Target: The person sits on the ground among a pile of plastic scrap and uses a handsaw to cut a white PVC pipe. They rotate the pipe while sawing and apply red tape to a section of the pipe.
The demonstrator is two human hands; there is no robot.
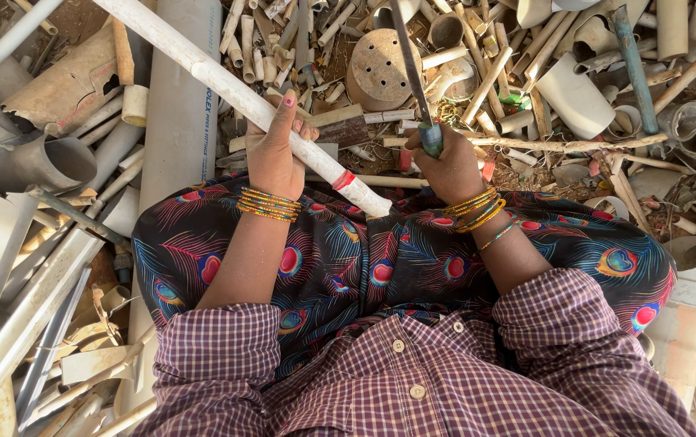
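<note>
Checked shirt sleeves and a peacock-feather patterned cloth [380, 267] over the lap are seen nearest, with scrap plastic pipe spread all around.

A white pipe [259, 109] is grasped by the left hand [273, 154], fingers wrapped round it and thumb raised; its cut end rests on the lap cloth, while the rest slants up towards the top left corner of the heap. A dark blade tool [411, 73] with a green handle is clenched in the right hand [449, 166], the blade pointing up and away. Gold bangles are worn on both wrists. Bare brown dirt is covered by a dense litter of pipe offcuts, bends and broken fittings. A wide grey pipe [180, 137] lies just left of the lap, and a round perforated disc [379, 71] sits near the top edge of the pile.
</note>
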